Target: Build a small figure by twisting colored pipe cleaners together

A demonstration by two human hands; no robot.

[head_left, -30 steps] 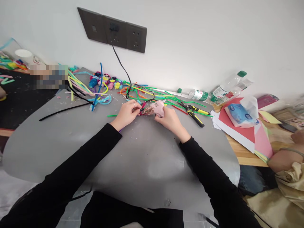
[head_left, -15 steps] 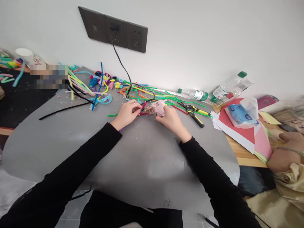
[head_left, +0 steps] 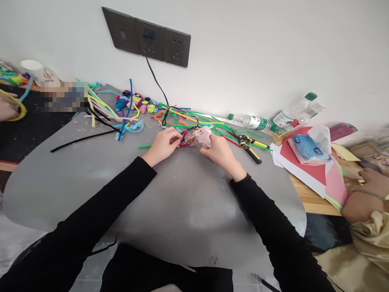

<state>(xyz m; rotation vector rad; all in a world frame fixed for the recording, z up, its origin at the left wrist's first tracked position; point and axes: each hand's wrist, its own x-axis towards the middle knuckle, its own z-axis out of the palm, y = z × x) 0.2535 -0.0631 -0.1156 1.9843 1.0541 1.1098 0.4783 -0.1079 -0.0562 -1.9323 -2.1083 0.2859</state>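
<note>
My right hand is closed round the grip of a pink hot glue gun, its nozzle end turned left toward my other hand. With thumb and fingers pinched together, my left hand holds a magenta pipe cleaner piece right at the nozzle. Whether nozzle and piece touch is too small to tell. A dark bit shows at the left fingertips. Behind both hands lie loose green pipe cleaners and a black cord that runs up to the wall socket.
Yellow-and-black pliers lie right of my hands. Plastic bottles, a tissue pack and coloured paper are farther right, near another person's hand. Small pipe-cleaner figures stand at the back of the grey table.
My two hands, the glue gun and the magenta piece stay almost in place. At the far left edge, another person's hand with a yellow loop has come into view.
</note>
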